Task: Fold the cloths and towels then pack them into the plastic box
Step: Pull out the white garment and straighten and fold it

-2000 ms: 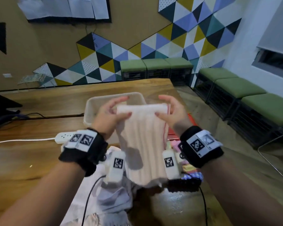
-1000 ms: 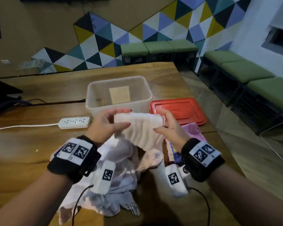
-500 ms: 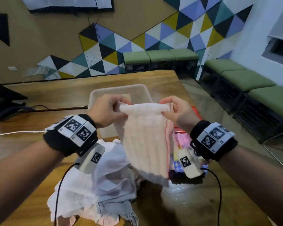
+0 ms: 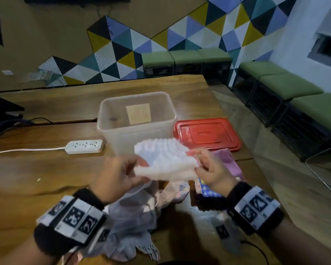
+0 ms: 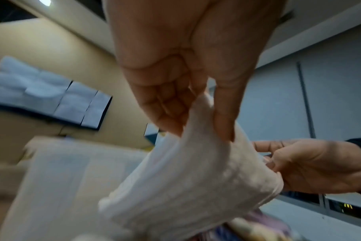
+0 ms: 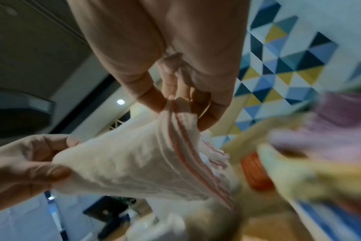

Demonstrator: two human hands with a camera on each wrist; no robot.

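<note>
A white ribbed towel with thin red edge stripes is folded into a small rectangle and held in the air between my hands, just in front of the clear plastic box. My left hand pinches its left edge between thumb and fingers. At the right edge my right hand pinches the striped corner. The box stands open on the wooden table, with only a tan label showing inside. A heap of unfolded pale cloths lies under my hands.
The red lid lies flat to the right of the box. Pink and patterned cloths sit by the table's right edge. A white power strip with its cable lies left of the box. Green benches line the walls.
The towel, hanging long from both hands half a second ago, is now folded short and held lower and flatter in front of the box. My head has tilted down.
</note>
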